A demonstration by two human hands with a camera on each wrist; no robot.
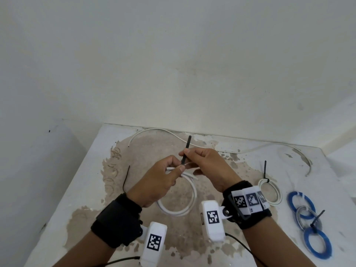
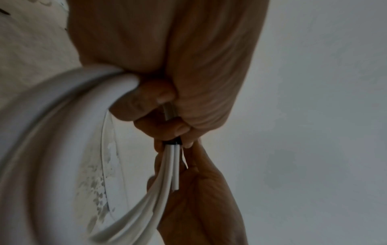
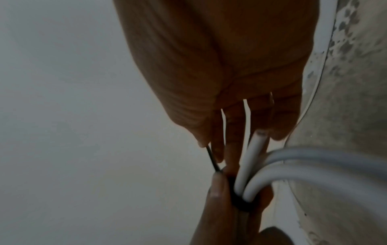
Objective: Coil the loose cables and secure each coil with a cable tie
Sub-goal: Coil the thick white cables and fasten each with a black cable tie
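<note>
White cable coil [image 1: 178, 197] held above tabletop [image 1: 240, 245], between both hands. Left hand [image 1: 158, 182] clamped on bunched strands; right hand [image 1: 207, 166] pinching black cable tie [image 1: 185, 151] tail. Likely springy, light, smooth; best gripped at crossing, beside tie loop.

**Item count on the work surface**

Cable coils: five — white coil in hand [image 1: 181, 201], white tied coil [image 1: 273, 191], two blue coils [image 1: 300, 205] [image 1: 317, 243], one grey coil [image 1: 308, 218]. Loose white cable [image 1: 212, 145]: one. Black cable ties: four visible. Hands: two.
</note>
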